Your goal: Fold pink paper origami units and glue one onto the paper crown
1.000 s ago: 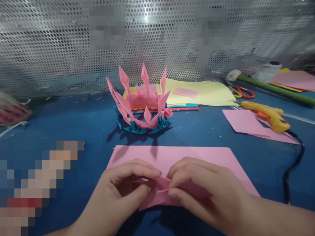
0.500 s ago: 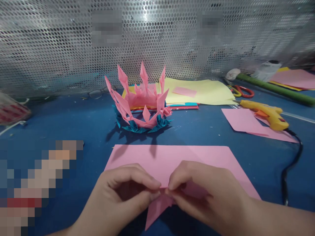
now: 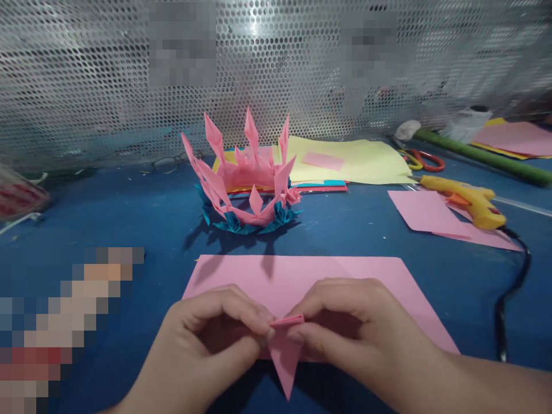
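Note:
Between my two hands is a small folded piece of pink paper (image 3: 286, 357), its long point hanging downward and a narrow folded edge at the top. My left hand (image 3: 215, 339) pinches its left upper corner between thumb and fingers. On the opposite corner, my right hand (image 3: 357, 333) grips in the same way. Under both hands lies a large sheet of pink paper (image 3: 340, 269). Beyond it stands a pink paper crown (image 3: 254, 215) with tall folded points and blue folded leaves around its base.
A yellow glue gun (image 3: 463, 192) rests on pink paper pieces (image 3: 425, 213), its black cord (image 3: 502, 310) running forward. Yellow sheets (image 3: 366, 158), red-handled scissors (image 3: 431, 161) and a green stick (image 3: 483, 152) lie behind. Eyeglasses (image 3: 166, 165) sit near the perforated metal panel (image 3: 280, 86). A blurred-out shape is at left.
The folded paper has turned, so its point now hangs nearly straight down and its top fold shows. My fingertips have moved slightly apart along its upper edge.

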The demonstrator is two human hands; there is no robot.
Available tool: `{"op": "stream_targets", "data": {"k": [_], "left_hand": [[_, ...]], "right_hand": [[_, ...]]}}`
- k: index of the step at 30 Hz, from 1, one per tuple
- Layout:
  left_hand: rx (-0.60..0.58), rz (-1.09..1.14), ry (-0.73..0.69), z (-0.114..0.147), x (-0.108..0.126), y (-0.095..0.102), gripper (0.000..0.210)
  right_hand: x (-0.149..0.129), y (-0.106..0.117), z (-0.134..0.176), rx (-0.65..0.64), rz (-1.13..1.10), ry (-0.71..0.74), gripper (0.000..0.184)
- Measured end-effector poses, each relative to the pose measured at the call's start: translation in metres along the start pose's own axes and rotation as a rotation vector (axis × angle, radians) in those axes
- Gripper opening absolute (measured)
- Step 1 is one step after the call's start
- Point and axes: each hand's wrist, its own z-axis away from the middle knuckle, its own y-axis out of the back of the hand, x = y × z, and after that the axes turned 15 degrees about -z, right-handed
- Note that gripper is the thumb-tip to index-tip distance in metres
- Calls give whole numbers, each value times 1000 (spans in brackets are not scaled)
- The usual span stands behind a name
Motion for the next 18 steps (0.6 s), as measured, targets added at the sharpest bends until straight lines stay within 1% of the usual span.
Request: {"op": "stream_targets", "data": {"k": [2,4,7,9,11,15,18], "left_hand": [[2,-21,-30,1,0,1,36],[14,-33,-64,1,1,1,37],[7,-22,-85,0,2,-1,39],[-10,2,-75,1,2,-2,39],[-22,24,-43,2,1,-2,37],[-43,83,50,4,-5,-1,32],[-38,80,25,4,-8,-3,28]], "right_hand": [[-1,2,0,1,28,70,11],[0,4,1,-10,102,176,11],[2,6,3,-15,236,355,15],[3,7,3,-15,293,433,16],[3,8,2,-23,310,443,16],[1,9,-1,-51,291,354,19],[0,8,-1,-77,305,365,24]]}}
